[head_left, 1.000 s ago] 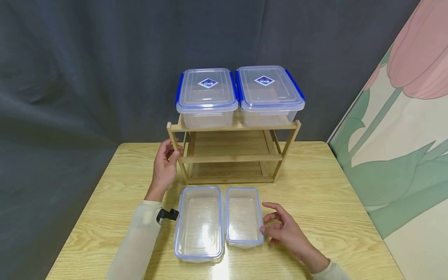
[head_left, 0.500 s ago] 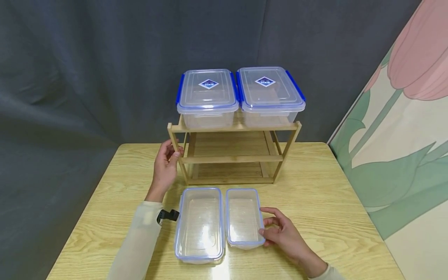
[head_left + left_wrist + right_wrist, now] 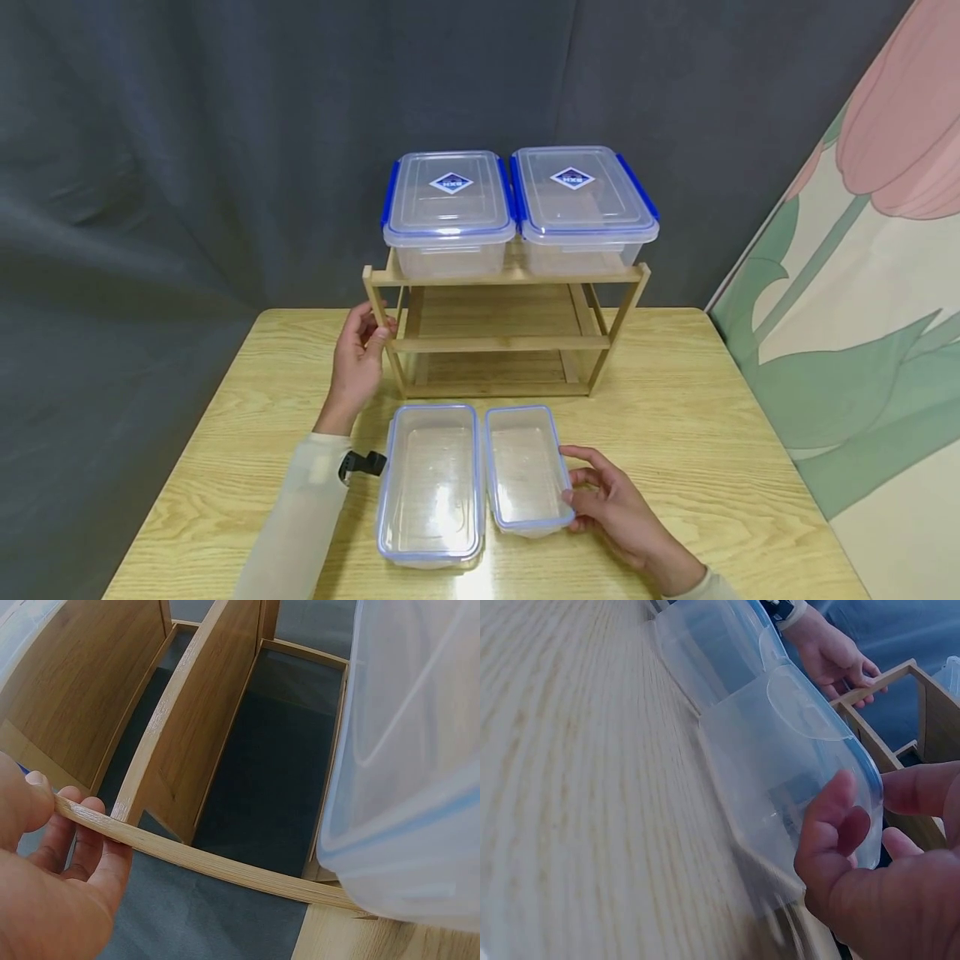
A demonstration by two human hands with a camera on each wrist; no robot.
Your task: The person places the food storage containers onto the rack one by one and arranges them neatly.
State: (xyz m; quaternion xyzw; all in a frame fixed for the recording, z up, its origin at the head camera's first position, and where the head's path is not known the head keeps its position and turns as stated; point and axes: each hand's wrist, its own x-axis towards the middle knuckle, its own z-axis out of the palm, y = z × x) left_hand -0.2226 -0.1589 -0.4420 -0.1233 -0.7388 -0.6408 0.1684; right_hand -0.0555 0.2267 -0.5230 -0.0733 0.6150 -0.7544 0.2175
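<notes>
Dark curtain (image 3: 187, 167) behind, wood-grain table (image 3: 675, 425) below. My left hand (image 3: 356, 367) clamped on wooden rack (image 3: 502, 343) at its left front. My right hand (image 3: 615, 504): thumb and fingers curled round right side of small container (image 3: 528, 467), which sits before rack, beside large container (image 3: 433, 483). Step, I judge: taking hold. Next move likely calls for firm pinch, rack steady.

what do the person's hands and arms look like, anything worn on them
Both arms wear pale cream long sleeves ending near the wrists. Around the left cuff sits a black wrist strap with a small black boxy device. The left hand and right hand are ungloved.
</notes>
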